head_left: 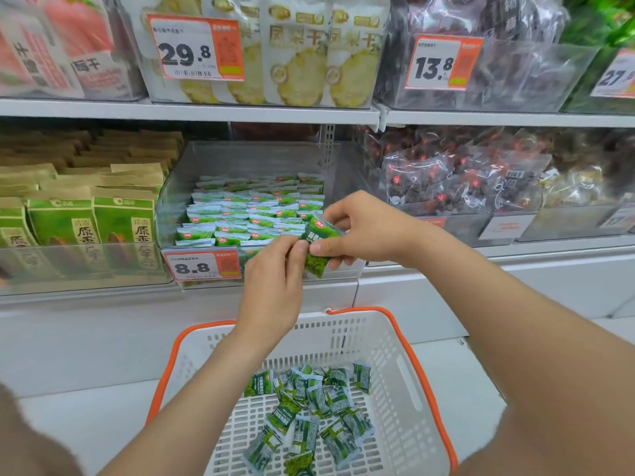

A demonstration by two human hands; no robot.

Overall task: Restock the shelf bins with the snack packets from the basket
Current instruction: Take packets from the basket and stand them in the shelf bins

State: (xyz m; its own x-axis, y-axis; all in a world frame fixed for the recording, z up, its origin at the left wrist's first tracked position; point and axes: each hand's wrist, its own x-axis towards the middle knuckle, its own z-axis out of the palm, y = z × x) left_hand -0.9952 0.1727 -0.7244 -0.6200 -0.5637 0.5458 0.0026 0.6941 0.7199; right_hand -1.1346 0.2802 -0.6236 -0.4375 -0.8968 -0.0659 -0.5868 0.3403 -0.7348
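A small green snack packet (319, 248) is held in front of the clear shelf bin (178, 187), just above the bin's front edge. My right hand (360, 231) grips its upper and right side. My left hand (275, 269) pinches its left edge with thumb and fingers. The bin holds several rows of the same green and white packets (254, 214) standing on edge, with an 8.8 price tag (202, 266) on its front. Below, a white basket with an orange rim (405, 365) contains several loose green packets (309, 410).
Brown and green boxed snacks (86, 214) fill the bin to the left. Dark wrapped snacks in clear bags (457, 180) fill the bin to the right. An upper shelf (206, 109) carries pineapple packs and price tags 29.8 and 13.8. The basket sits on a white ledge (86, 407).
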